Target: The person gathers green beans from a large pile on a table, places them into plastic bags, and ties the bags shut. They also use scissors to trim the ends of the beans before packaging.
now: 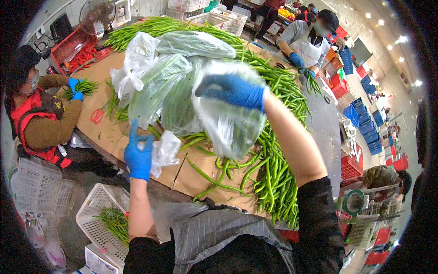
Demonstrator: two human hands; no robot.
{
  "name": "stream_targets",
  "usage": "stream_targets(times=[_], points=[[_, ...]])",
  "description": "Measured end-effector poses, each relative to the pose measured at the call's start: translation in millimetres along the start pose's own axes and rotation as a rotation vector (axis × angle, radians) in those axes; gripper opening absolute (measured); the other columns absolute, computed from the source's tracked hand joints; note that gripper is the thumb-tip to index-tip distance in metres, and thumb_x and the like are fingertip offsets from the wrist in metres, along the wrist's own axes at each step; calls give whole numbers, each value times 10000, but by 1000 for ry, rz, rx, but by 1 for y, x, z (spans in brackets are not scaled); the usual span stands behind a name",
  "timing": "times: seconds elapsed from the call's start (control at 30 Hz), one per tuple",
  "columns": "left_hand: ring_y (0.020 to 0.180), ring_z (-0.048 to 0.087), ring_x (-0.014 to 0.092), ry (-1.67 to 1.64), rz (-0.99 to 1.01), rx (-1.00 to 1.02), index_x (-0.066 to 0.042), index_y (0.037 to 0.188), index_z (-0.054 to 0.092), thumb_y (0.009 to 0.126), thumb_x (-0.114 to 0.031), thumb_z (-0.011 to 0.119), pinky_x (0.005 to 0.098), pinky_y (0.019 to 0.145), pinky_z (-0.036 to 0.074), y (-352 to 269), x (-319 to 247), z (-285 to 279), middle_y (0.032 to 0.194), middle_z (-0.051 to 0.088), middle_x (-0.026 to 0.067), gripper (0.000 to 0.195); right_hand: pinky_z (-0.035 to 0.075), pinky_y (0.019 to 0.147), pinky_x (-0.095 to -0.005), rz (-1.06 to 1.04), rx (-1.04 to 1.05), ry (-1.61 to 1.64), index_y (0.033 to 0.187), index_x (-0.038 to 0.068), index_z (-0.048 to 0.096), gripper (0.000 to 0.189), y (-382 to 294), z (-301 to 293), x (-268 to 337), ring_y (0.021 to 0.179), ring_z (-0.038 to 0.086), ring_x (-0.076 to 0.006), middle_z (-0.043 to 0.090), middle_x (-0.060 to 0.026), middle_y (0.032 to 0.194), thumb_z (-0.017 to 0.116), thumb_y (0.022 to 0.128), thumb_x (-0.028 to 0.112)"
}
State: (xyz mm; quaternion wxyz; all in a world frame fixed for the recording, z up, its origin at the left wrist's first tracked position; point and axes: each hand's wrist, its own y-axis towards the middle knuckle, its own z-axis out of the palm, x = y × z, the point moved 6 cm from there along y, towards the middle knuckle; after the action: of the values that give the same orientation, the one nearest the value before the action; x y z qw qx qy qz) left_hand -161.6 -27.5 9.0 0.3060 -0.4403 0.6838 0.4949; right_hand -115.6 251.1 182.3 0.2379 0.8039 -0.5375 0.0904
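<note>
My right hand [232,90], in a blue glove and blurred by motion, grips the top of a clear plastic bag [236,132] over the table. Its contents look green, but blur hides the detail. My left hand [138,154], also gloved in blue, has its index finger extended and thumb apart. That fingertip is at the lower edge of a filled bag of green vegetables [154,89]. Beside the left palm lies a crumpled white plastic bag [166,152]. Long green chili peppers [273,171] are heaped along the table's right side, with several loose ones in front of me.
Another filled bag [196,44] lies behind on the cardboard-covered table [202,178]. Red-handled scissors [97,115] are at left, near a co-worker's gloved hands [76,89]. Another co-worker [308,44] stands at back right. A white crate [99,205] is at lower left.
</note>
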Motion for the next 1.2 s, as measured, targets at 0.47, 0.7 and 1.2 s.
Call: stream_targets(times=[0.47, 0.7, 1.2], points=[[754, 630, 389, 478, 86, 787, -45, 1407, 247, 708, -516, 673, 463, 659, 501, -42, -52, 174, 911, 642, 227, 944, 435, 872, -254, 673, -886, 391, 1064, 16, 585, 190, -224, 128, -40, 938, 562, -114, 625, -38, 1020, 564, 876, -3], [768, 605, 402, 405, 131, 744, -56, 1057, 589, 838, -349, 569, 484, 648, 475, -52, -48, 181, 859, 626, 227, 366, 454, 854, -299, 695, -833, 374, 1038, 34, 607, 215, -238, 121, -32, 943, 599, -193, 635, -94, 1015, 603, 827, -7], [685, 604, 386, 77, 251, 501, -30, 985, 628, 788, -117, 552, 458, 587, 465, -62, -85, 148, 817, 615, 228, 228, 387, 772, -428, 518, -282, -401, 772, 150, 590, 105, -132, 144, -22, 786, 551, -284, 537, -90, 761, 636, 694, 203]])
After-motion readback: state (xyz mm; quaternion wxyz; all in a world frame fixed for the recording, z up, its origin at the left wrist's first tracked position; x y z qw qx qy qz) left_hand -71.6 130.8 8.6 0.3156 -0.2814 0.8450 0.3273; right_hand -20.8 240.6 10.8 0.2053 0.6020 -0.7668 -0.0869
